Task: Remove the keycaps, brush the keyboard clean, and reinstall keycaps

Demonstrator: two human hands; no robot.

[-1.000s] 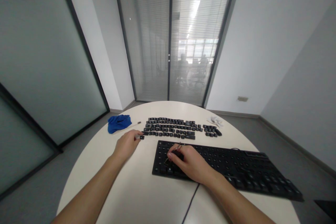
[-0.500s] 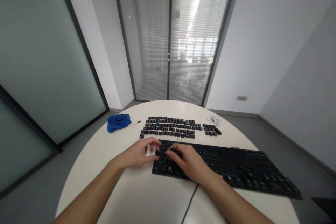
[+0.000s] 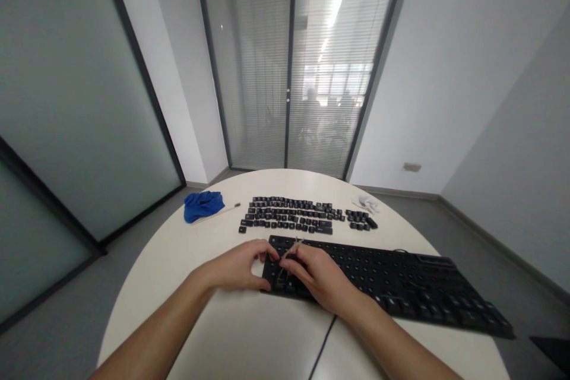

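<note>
My left hand (image 3: 243, 264) spread in a loose curve at the left end of the black keyboard (image 3: 392, 282), whose length ran off rightward across the worktop (image 3: 249, 332), while my right hand (image 3: 318, 273) (nearer its middle) pinched a thin wire tool (image 3: 289, 251) over it.

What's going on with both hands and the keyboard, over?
Left hand spread at left end of keyboard. Right hand pinching thin wire tool over it. Loose keycaps beyond, cable nearer; neither blocks the hands.

A black, partly keyless keyboard (image 3: 392, 276) lies flat beneath a thin, apparently wire tool (image 3: 295, 244).
</note>
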